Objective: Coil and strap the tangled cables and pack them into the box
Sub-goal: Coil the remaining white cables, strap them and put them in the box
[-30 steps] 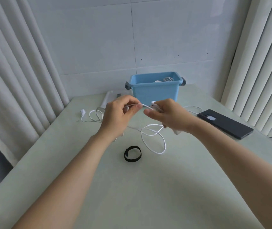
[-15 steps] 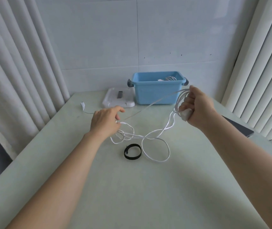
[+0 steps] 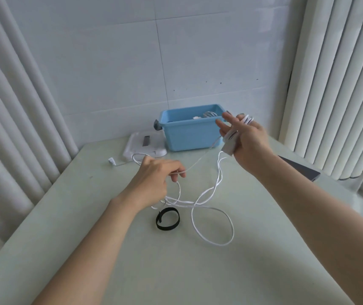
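Observation:
A long white cable (image 3: pixel 211 221) lies in loose loops on the pale green table (image 3: pixel 198 271). My left hand (image 3: pixel 156 181) pinches a strand of it above the table. My right hand (image 3: pixel 245 140) is raised beside the blue box (image 3: pixel 189 137), with several turns of the cable wound around its fingers and the white plug end held against the palm; the fingers are spread. A black strap loop (image 3: pixel 167 218) lies on the table near my left wrist. The cable's far plug (image 3: pixel 111 160) rests at the back left. The box holds some coiled cables.
A white lid (image 3: pixel 143 145) lies left of the box. A dark phone (image 3: pixel 301 170) is partly hidden behind my right forearm. Curtains hang on both sides, and a tiled wall stands behind the table.
My hands separated from a joined position. My right hand went up and right, winding cable, and now spreads its fingers. My left hand dropped to the table and took a new strand.

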### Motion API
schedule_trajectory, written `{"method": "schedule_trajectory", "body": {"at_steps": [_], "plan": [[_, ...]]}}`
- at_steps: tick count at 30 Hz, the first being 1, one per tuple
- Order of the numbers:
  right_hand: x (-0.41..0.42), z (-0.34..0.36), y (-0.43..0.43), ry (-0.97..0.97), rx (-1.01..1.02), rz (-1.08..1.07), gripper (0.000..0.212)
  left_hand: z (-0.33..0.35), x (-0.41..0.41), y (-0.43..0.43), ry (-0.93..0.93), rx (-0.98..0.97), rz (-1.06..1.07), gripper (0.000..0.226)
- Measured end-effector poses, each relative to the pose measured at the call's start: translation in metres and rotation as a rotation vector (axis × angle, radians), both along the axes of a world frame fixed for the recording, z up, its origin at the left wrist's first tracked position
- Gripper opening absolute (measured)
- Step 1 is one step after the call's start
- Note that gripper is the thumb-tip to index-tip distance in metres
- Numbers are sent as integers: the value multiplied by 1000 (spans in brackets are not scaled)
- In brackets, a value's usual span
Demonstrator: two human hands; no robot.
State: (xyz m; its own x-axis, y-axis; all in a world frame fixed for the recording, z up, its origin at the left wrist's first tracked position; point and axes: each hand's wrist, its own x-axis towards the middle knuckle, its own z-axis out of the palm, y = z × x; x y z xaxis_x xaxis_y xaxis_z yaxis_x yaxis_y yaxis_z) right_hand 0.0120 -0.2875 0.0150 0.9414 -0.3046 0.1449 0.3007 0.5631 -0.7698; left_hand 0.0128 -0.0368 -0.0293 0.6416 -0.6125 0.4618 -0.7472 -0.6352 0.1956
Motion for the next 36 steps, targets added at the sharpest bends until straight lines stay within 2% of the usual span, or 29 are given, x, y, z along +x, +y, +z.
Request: {"method": "schedule_trajectory", "body": {"at_steps": [1, 3, 5, 6, 10, 12, 15, 18, 19, 21, 22, 24, 26, 27, 28, 30, 33, 36], "plan": [[0, -5, 2, -28, -213, -75, 15, 5, -4, -5, -31, 7, -28, 74], [-4, -11, 13, -126, -671, -157, 5, 12, -9, -11, -83, -10, -69, 72], [-4, -16, 24, -216, -993, -140, 4, 16, -13, -15, -110, -47, -106, 70], [-8, -17, 30, -221, -1100, -111, 10, 18, -15, -17, -119, -77, -117, 69], [-30, -14, 43, -144, -1310, 128, 31, 26, -19, -13, -142, -317, -57, 63], [-36, -14, 41, -123, -1380, 159, 45, 28, -16, -9, -160, -407, -6, 58], [-39, -11, 45, -189, -1493, 154, 51, 23, -10, -2, -208, -419, 52, 51], [-36, -10, 44, -106, -1467, 192, 57, 15, -1, 4, -306, -330, 132, 40], [-36, -9, 42, -47, -1386, 234, 57, 12, 3, 7, -310, -310, 170, 36], [-37, -4, 39, 13, -1079, 326, 51, 5, 9, 11, -264, -305, 258, 38], [-38, -1, 38, 14, -888, 355, 47, 2, 11, 13, -214, -304, 299, 47], [-37, 5, 34, 12, -616, 367, 43, -1, 8, 12, -28, -332, 344, 83], [-35, 8, 30, 18, -536, 348, 40, -1, 3, 8, 256, -439, 321, 113], [-35, 8, 28, 24, -536, 328, 38, -1, 1, 6, 401, -498, 285, 117], [-34, 8, 27, 25, -535, 301, 37, -1, 0, 6, 536, -542, 233, 113], [-32, 7, 26, 9, -523, 229, 35, -2, -2, 3, 718, -564, 127, 84], [-28, 5, 25, -26, -558, 91, 33, -1, -7, -4, 755, -560, 44, 47], [-23, 2, 20, -37, -721, -132, 28, 3, -14, -10, 742, -598, 8, 30]]}}
